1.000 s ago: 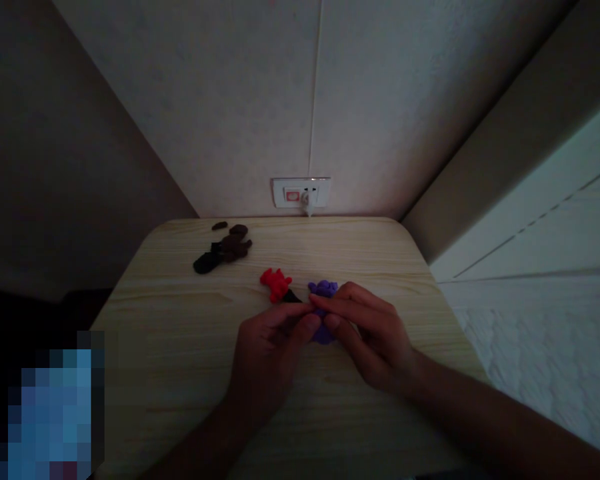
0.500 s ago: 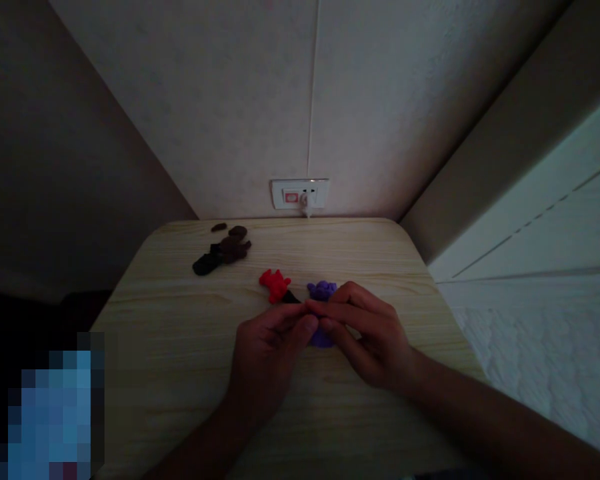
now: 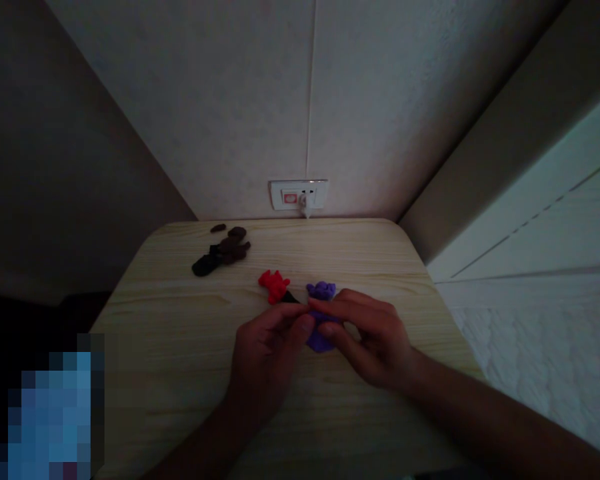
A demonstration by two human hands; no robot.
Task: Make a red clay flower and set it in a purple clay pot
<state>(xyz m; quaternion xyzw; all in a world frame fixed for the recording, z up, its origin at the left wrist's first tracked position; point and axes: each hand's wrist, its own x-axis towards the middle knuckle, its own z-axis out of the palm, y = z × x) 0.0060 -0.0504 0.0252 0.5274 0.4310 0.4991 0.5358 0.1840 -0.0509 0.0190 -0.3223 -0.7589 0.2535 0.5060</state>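
Note:
Between my hands is a flattened piece of purple modelling clay (image 3: 321,341), its lower part showing below the fingertips. My left hand (image 3: 270,350) pinches its left side between thumb and fingers. From the right, my right hand (image 3: 367,333) grips it with the thumb below and the index finger across the top. Just beyond the fingers lies a purple clay figure (image 3: 321,290) with small rounded lumps. Left of that is a red clay figure (image 3: 275,285), and a black clay piece (image 3: 291,298) beside it is partly hidden by my left fingers.
At the table's back left lie brown clay pieces (image 3: 234,248) touching a black clay piece (image 3: 206,265). A small brown bit (image 3: 219,228) lies near the back edge. The wooden table (image 3: 180,353) meets a wall with a socket (image 3: 299,195) and a plug in it.
More of the purple clay piece shows below my fingers now. My right fingers have shifted slightly, and more of the purple figure behind them is visible. The other clay pieces stay put.

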